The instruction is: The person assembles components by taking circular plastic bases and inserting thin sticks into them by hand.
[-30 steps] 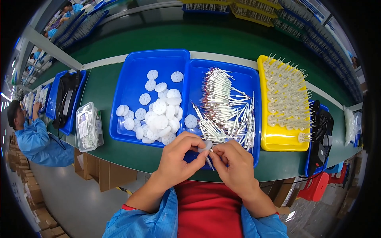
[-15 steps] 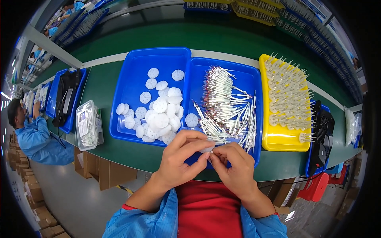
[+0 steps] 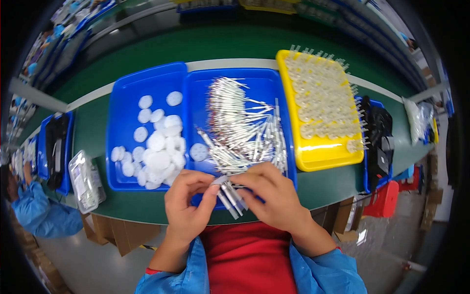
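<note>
In front of my chest I hold a small white disc [image 3: 221, 181] with a few thin white sticks [image 3: 229, 200] hanging from it, slightly blurred. My left hand [image 3: 190, 202] pinches the disc's left side. The fingers of my right hand [image 3: 270, 197] close on the disc from the right; the exact contact is partly hidden. Just beyond lies a blue tray [image 3: 196, 78] with a heap of thin white sticks [image 3: 245, 122], many with dark reddish ends. Left of it, another blue tray [image 3: 125, 90] holds loose white discs [image 3: 159, 149] with small holes.
On the right, a yellow tray [image 3: 323, 163] carries rows of discs with upright sticks. Past it is a blue tray with black items [image 3: 379, 142]. A clear plastic box [image 3: 87, 181] stands left on the green table [image 3: 142, 208]. A co-worker's blue sleeve [image 3: 44, 210] shows at far left.
The view has shifted, so the trays appear further left. My hands have turned the disc, bringing its hanging sticks into sight, and moved slightly apart.
</note>
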Demonstrator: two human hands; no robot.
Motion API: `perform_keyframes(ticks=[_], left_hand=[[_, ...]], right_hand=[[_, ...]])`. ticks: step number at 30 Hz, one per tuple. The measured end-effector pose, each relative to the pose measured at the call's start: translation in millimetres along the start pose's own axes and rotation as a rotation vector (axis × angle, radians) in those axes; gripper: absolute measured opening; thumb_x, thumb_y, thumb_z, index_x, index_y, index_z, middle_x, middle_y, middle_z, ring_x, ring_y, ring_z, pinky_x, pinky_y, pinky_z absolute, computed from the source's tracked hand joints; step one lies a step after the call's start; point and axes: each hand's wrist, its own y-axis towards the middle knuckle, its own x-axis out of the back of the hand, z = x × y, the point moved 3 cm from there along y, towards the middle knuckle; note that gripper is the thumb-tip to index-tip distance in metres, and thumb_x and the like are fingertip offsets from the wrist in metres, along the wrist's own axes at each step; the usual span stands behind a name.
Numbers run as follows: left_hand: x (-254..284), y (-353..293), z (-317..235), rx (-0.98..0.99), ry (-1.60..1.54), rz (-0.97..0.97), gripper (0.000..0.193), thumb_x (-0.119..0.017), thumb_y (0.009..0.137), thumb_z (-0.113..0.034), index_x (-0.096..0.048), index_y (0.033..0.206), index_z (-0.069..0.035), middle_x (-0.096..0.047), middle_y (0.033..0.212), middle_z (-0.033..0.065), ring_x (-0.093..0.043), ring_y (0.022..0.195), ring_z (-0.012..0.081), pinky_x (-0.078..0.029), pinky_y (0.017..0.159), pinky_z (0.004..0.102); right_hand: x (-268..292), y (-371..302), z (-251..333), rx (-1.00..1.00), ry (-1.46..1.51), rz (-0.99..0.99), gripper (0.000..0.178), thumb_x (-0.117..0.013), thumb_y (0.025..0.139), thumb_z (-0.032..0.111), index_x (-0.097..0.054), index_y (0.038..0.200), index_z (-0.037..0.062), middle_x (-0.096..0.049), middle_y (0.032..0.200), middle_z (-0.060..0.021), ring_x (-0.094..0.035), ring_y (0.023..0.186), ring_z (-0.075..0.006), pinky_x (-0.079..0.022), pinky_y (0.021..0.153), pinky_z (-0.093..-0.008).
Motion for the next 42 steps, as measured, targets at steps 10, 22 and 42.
perform_keyframes(ticks=[10, 22, 42], left_hand=[[27, 11, -25, -0.272, 0.475, 0.073, 0.048, -0.096, 0.082, -0.005, -0.077, 0.126, 0.001, -0.078, 0.12, 0.0189, -0.075, 0.11, 0.0351, -0.061, 0.096, 0.0447], [70, 27, -7, -0.181, 0.903, -0.135, 0.045, -0.093, 0.092, -0.013, -0.082, 0.136, -0.009, -0.07, 0.141, 0.0126, -0.063, 0.129, 0.0327, -0.05, 0.111, 0.0434], [25, 2, -3, -0.137, 0.204, -0.069, 0.031, -0.081, 0.102, 0.007, -0.079, 0.133, 0.005, -0.073, 0.121, 0.0156, -0.076, 0.089, 0.0182, -0.06, 0.077, 0.0288]], right_hand=[[63, -19, -28, -0.068, -0.308, -0.142, 0.04, -0.093, 0.091, 0.016, -0.078, 0.128, 0.0088, -0.081, 0.107, -0.0138, -0.08, 0.093, -0.0355, -0.064, 0.081, -0.0407], [126, -46, -58, -0.311, -0.457, -0.542, 0.039, -0.086, 0.099, 0.0, -0.073, 0.135, 0.0045, -0.052, 0.083, 0.0039, -0.049, 0.074, -0.007, -0.038, 0.066, -0.0244], [-15, 7, -7, 0.028, -0.284, 0.305, 0.017, -0.082, 0.094, 0.003, -0.072, 0.108, 0.0058, -0.067, 0.108, -0.0114, -0.063, 0.102, -0.0344, -0.051, 0.092, -0.0448]])
